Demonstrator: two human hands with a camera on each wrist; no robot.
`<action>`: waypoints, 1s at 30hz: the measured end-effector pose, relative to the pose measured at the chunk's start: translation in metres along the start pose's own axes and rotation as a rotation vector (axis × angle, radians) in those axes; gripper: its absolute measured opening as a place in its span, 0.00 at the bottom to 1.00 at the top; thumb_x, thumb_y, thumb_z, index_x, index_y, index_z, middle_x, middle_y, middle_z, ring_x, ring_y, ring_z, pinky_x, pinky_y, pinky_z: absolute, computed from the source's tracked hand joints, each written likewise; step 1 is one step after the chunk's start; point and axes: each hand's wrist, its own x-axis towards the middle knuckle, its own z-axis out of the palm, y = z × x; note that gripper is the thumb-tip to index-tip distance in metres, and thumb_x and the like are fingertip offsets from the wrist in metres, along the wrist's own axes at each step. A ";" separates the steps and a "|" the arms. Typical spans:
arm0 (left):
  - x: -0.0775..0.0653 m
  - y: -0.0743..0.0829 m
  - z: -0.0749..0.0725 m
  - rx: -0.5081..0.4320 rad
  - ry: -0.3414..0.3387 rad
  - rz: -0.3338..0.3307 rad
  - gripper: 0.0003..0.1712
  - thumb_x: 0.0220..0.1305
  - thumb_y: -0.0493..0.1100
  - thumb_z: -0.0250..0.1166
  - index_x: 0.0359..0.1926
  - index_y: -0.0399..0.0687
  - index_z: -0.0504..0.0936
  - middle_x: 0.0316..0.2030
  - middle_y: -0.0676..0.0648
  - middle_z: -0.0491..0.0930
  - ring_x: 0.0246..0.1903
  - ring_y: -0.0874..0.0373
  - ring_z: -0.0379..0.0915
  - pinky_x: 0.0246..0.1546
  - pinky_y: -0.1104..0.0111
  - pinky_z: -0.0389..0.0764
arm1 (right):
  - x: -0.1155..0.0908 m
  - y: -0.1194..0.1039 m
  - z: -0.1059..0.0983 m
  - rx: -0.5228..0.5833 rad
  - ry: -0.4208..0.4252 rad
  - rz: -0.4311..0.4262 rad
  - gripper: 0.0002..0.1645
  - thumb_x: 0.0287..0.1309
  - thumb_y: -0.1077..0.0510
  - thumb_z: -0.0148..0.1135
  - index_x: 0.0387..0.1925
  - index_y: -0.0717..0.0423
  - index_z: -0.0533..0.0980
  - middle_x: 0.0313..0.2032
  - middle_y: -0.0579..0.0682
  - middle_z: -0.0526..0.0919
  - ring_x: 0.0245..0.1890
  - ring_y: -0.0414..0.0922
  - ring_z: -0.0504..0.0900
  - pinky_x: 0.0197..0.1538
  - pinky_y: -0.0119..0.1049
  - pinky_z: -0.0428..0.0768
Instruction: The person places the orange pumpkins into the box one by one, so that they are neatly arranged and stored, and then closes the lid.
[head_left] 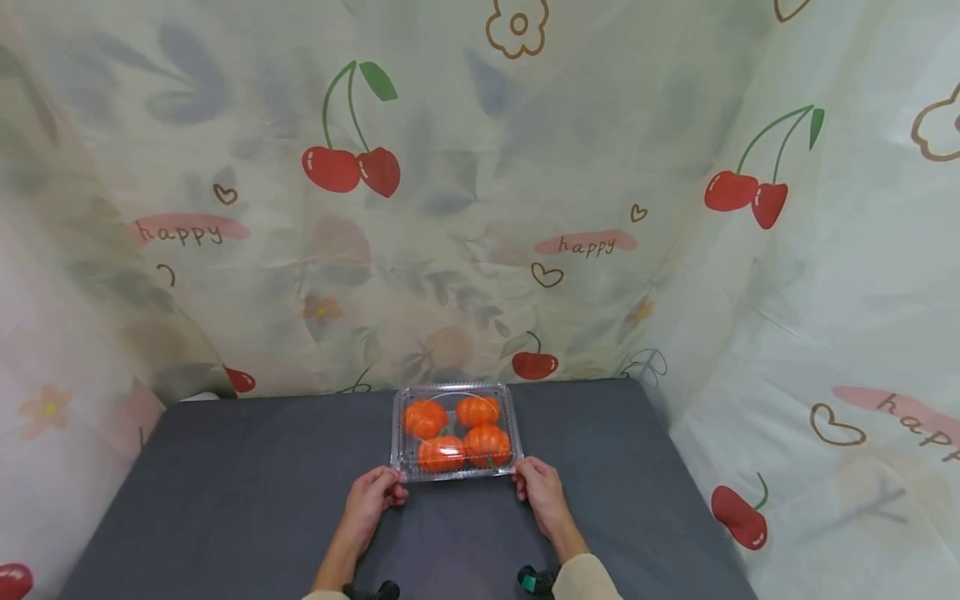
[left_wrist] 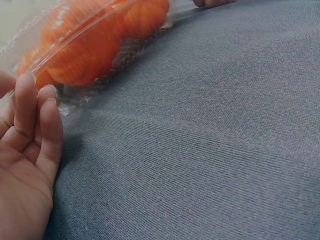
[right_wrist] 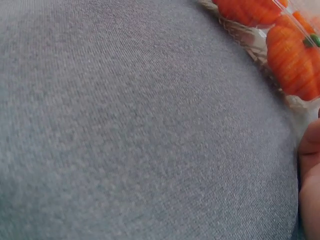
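Note:
A clear plastic clamshell box (head_left: pixel 456 476) lies on the dark grey cloth, with several small orange pumpkins (head_left: pixel 487 444) inside it. Its transparent lid appears to be down over them. At the near left corner, my left hand (head_left: pixel 370 497) pinches the box rim between thumb and fingers. My right hand (head_left: pixel 542 492) holds the near right corner in the same way. In the left wrist view, the left fingertips (left_wrist: pixel 50 112) meet the plastic edge beside a pumpkin (left_wrist: pixel 85 57). Only a sliver of the right hand (right_wrist: pixel 311 180) shows in the right wrist view, its fingertips out of frame.
Dark grey cloth (head_left: pixel 262 483) covers the table. A pale curtain (head_left: pixel 450 250) printed with cherries and flowers hangs behind the far edge and along both sides. A black wrist strap (head_left: pixel 534 581) with a green part sits by the right wrist.

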 end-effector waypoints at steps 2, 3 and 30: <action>0.000 0.000 -0.001 -0.002 0.001 -0.002 0.10 0.67 0.33 0.54 0.33 0.31 0.79 0.21 0.50 0.77 0.26 0.59 0.77 0.31 0.68 0.83 | -0.005 -0.007 0.002 -0.006 -0.005 0.006 0.12 0.64 0.66 0.54 0.28 0.73 0.72 0.20 0.44 0.74 0.17 0.37 0.68 0.23 0.27 0.72; 0.000 0.001 -0.001 -0.005 0.002 -0.001 0.09 0.67 0.33 0.54 0.33 0.30 0.79 0.21 0.50 0.76 0.26 0.59 0.77 0.31 0.68 0.83 | -0.006 -0.009 0.002 -0.005 -0.010 0.012 0.12 0.64 0.66 0.53 0.28 0.74 0.72 0.21 0.44 0.74 0.17 0.37 0.68 0.23 0.28 0.72; -0.001 0.025 -0.003 0.283 -0.028 0.008 0.16 0.72 0.44 0.59 0.39 0.32 0.81 0.24 0.48 0.82 0.26 0.58 0.78 0.28 0.67 0.81 | 0.008 -0.014 -0.012 -0.303 -0.103 0.016 0.23 0.74 0.49 0.56 0.40 0.69 0.80 0.25 0.47 0.78 0.20 0.39 0.74 0.24 0.31 0.78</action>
